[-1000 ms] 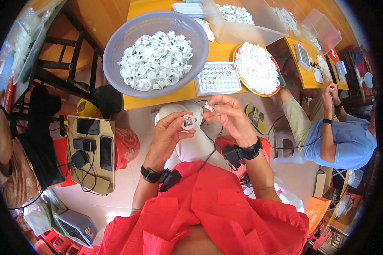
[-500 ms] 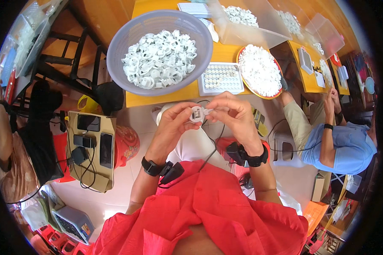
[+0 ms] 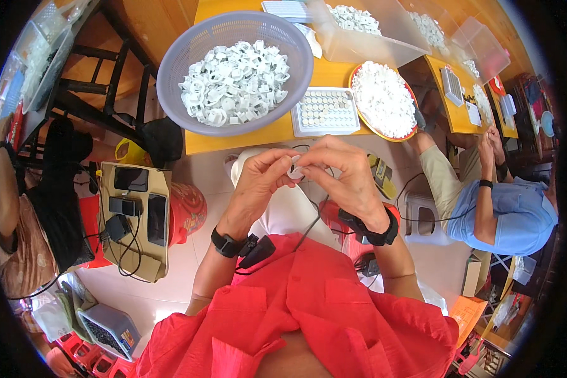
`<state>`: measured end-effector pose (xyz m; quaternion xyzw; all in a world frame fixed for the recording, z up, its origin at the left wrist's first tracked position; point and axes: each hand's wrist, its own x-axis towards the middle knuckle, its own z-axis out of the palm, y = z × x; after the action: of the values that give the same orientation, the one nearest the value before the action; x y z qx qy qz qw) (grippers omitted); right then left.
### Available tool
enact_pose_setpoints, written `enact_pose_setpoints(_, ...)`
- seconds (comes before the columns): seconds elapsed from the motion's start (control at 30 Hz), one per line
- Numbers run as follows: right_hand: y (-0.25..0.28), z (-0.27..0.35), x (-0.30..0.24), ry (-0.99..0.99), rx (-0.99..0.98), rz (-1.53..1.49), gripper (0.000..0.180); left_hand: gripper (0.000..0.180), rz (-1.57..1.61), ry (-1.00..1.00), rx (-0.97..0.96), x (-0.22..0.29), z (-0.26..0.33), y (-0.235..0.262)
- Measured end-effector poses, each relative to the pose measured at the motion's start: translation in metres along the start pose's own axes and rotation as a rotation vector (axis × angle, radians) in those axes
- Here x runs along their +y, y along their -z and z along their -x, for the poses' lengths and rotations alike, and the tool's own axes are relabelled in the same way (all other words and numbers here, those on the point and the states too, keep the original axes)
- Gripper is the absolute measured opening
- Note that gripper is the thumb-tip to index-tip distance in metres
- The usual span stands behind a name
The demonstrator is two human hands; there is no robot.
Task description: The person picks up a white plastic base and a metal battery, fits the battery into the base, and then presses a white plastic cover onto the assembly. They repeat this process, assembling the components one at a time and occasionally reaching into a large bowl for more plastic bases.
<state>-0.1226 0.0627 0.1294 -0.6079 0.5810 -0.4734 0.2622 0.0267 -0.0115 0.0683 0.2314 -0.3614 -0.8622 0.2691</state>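
Note:
Above my lap, a small round white plastic part (image 3: 295, 169) is held between both hands. My left hand (image 3: 256, 184) pinches its left side with thumb and fingers. From the right, the fingertips of my right hand (image 3: 348, 171) close on the same part and cover some of it. Beyond my hands, on the yellow table, stands a grey-purple basket (image 3: 169, 82) heaped with similar white parts (image 3: 236, 85). Beside it lies a white tray (image 3: 327, 129) with rows of small round pieces. A red and yellow plate (image 3: 351, 83) carries a pile of small white pieces (image 3: 384, 101).
A translucent bin (image 3: 378, 47) stands at the table's back. To my left, a cardboard box (image 3: 151, 268) bears phones and cables. A co-worker in blue (image 3: 507, 214) sits at right; another person's arm (image 3: 5, 201) shows at far left. Dark cables hang near my wrists.
The round part has turned, so its dark inner detail no longer shows. My right fingertips have moved left onto it; the small white piece they held is now hidden.

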Motion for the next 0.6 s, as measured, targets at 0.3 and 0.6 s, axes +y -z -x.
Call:
enact_pose_setpoints(0.3, -0.001, 0.0, 0.004, 0.002, -0.021, 0.001, 0.014, 0.021, -0.047, 0.011, 0.018, 0.001, 0.001, -0.001)
enact_pose_setpoints(0.6, -0.011, 0.003, 0.013, -0.03, 0.039, 0.017, 0.01, 0.022, -0.034, 0.008, 0.023, -0.005, -0.003, 0.003)
